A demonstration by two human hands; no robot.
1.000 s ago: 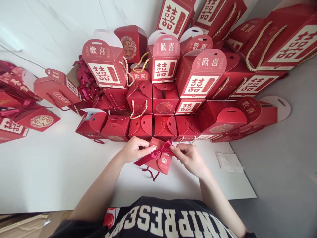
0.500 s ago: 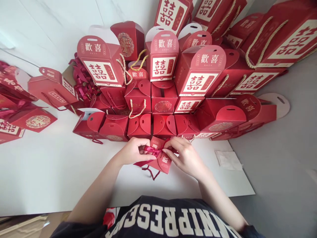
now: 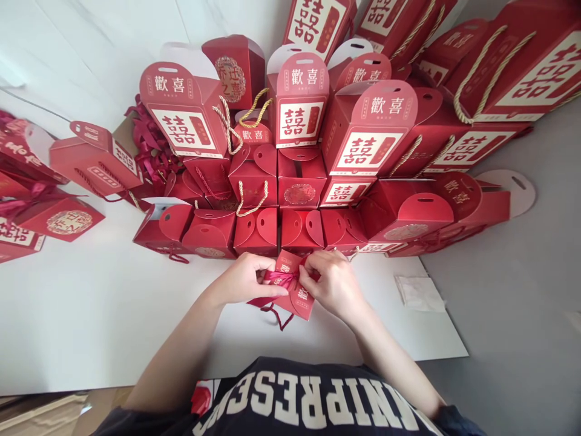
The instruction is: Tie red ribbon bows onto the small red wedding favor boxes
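Between my two hands a small red gift box (image 3: 300,307) with pale printed characters rests at an angle near the middle of the table. A dark pink satin ribbon (image 3: 280,278) crosses its top, gathered near the centre. My left hand (image 3: 251,280) pinches the ribbon's left part between thumb and fingers. On the other side, my right hand (image 3: 333,280) is closed on the ribbon close to the gathered spot, its fingers curled and partly covering it. A dark red cord handle (image 3: 282,320) sticks out below the box's near edge.
Rows of red gift boxes (image 3: 210,233) stand just beyond my hands, with taller ones (image 3: 376,130) stacked behind. More boxes (image 3: 68,217) with ribbons lie at left. A heap of ribbons (image 3: 154,148) sits behind. White folded paper (image 3: 420,293) lies right, near the table (image 3: 113,327) edge.
My right hand's fingers have curled in closer around the ribbon near the box's middle. My left hand keeps its pinch, and the box has barely moved.
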